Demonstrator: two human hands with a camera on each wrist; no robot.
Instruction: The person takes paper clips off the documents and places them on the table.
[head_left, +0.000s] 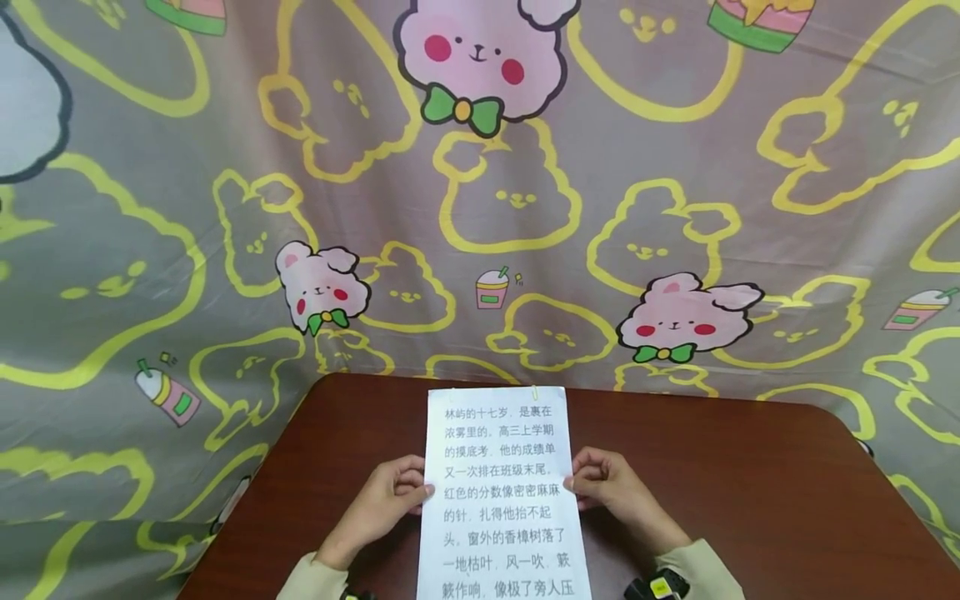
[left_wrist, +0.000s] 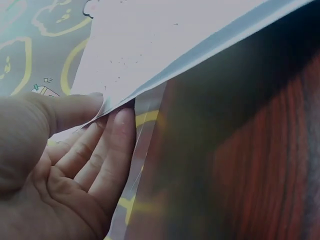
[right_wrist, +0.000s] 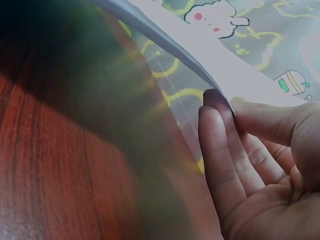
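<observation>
A white printed paper [head_left: 498, 467] with large lines of Chinese text is held up over the table, its lower end running out of the head view. A small pale paper clip [head_left: 535, 393] sits on its top edge, right of centre. My left hand [head_left: 386, 500] pinches the left edge between thumb and fingers; the left wrist view shows the thumb [left_wrist: 75, 112] on one face and fingers behind. On the opposite edge, at about the same height, my right hand [head_left: 618, 496] pinches it likewise, its thumb [right_wrist: 265, 120] against the paper. Between the hands the paper bows slightly.
Under the paper lies a dark reddish-brown wooden table [head_left: 720, 475] with rounded far corners. Behind it hangs a grey-pink curtain [head_left: 517, 275] printed with rabbits and drink cups. A black band with a yellow-faced device [head_left: 660, 587] is on the right wrist.
</observation>
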